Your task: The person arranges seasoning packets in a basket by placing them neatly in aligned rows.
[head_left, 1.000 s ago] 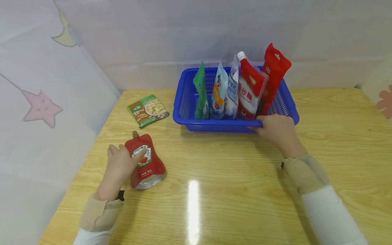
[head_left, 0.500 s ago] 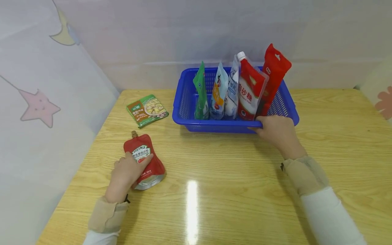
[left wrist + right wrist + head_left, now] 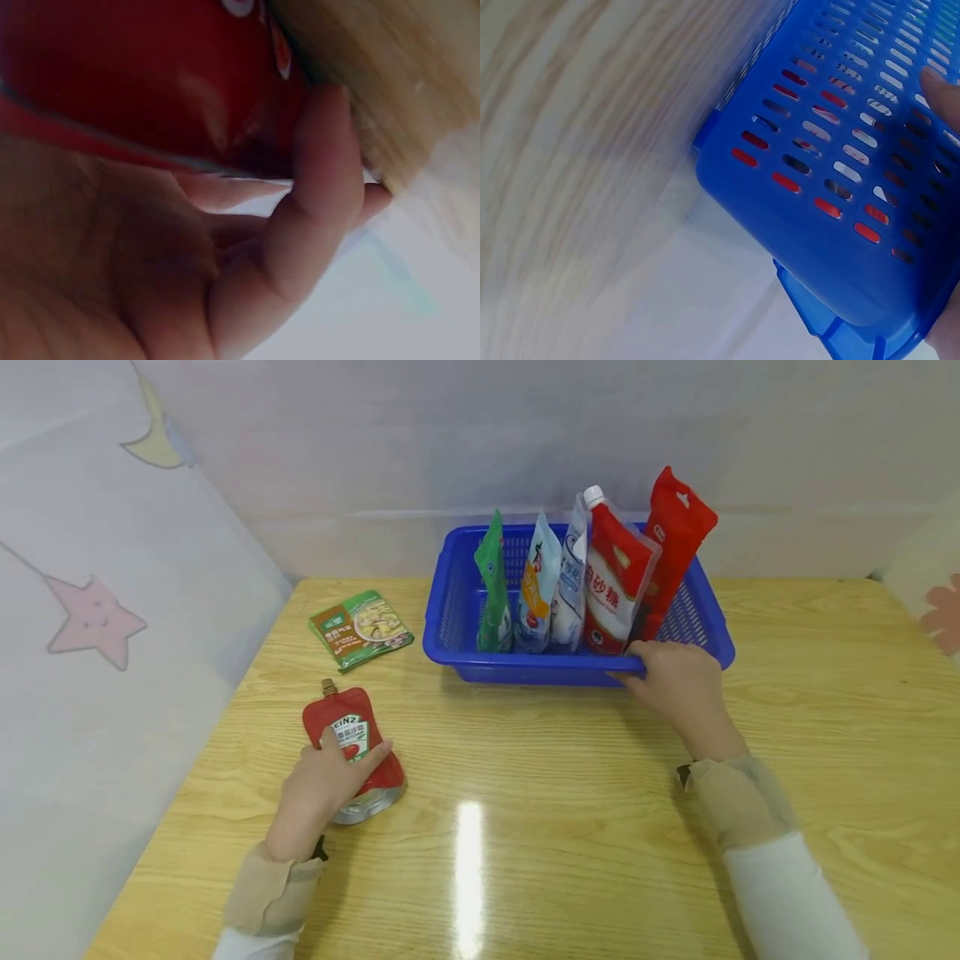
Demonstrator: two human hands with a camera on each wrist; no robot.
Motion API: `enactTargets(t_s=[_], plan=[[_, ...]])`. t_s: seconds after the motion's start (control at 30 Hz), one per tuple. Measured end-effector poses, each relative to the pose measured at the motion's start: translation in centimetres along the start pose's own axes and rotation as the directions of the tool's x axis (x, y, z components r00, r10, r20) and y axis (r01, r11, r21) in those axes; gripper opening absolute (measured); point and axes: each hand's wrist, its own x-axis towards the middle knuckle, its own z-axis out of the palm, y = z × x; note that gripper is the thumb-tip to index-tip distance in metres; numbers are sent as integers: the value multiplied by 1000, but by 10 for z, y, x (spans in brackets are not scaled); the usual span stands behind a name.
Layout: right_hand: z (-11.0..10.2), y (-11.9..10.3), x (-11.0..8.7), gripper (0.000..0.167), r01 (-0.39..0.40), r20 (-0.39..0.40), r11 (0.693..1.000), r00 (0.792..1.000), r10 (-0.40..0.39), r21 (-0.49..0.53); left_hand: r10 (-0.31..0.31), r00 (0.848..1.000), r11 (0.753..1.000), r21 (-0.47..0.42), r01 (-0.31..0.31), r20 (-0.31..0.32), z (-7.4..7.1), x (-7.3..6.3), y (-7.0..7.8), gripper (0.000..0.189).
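My left hand [image 3: 318,785] lies over a red Heinz ketchup pouch [image 3: 356,706], which is flat on the wooden table with its capped spout pointing away. The thumb reaches the pouch's right edge and the fingers bend at its left side. In the left wrist view, a curled finger [image 3: 300,202] meets the red pouch [image 3: 150,82]. My right hand [image 3: 678,693] grips the near rim of a blue plastic basket [image 3: 525,670], right of its middle. The right wrist view shows the thumb [image 3: 943,97] against the slotted basket wall [image 3: 780,217].
Inside the basket stand a green packet [image 3: 492,589], two pale bags, a red-and-white sugar pouch [image 3: 611,581] with a white cap, and a tall red packet [image 3: 671,547]. A green-brown seasoning packet [image 3: 362,629] lies behind the ketchup. A pale curtain [image 3: 375,460] backs the table.
My left hand has come down and right onto the ketchup pouch, its fingers closing in at the sides. The right hand stays on the basket rim.
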Motion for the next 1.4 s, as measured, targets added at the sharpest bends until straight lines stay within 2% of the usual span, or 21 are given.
enactTargets(t_s=[0.27, 0.57, 0.7, 0.9, 1.17, 1.4], plan=[[2, 1, -2, 33, 2, -54, 1000, 999, -1, 21, -17, 1000, 997, -81, 18, 6, -1, 2, 0, 89], [3, 2, -2, 33, 0, -45, 1000, 999, 1, 21, -3, 1000, 988, -157, 6, 20, 2, 7, 0, 90], [4, 2, -2, 32, 7, -57, 1000, 998, -6, 19, 5, 1000, 982, -187, -10, -25, 4, 6, 4, 86], [3, 2, -2, 32, 16, -64, 1000, 998, -15, 15, 35, 994, 982, -180, -54, -108, 4, 5, 12, 83], [4, 2, -2, 31, 13, -73, 1000, 997, -12, 14, 66, 982, 981, -168, -96, -177, 4, 4, 16, 85], [2, 2, -4, 28, 25, -79, 998, 997, -20, 57, 79, 970, 979, -166, -119, -228, 5, 3, 19, 88]])
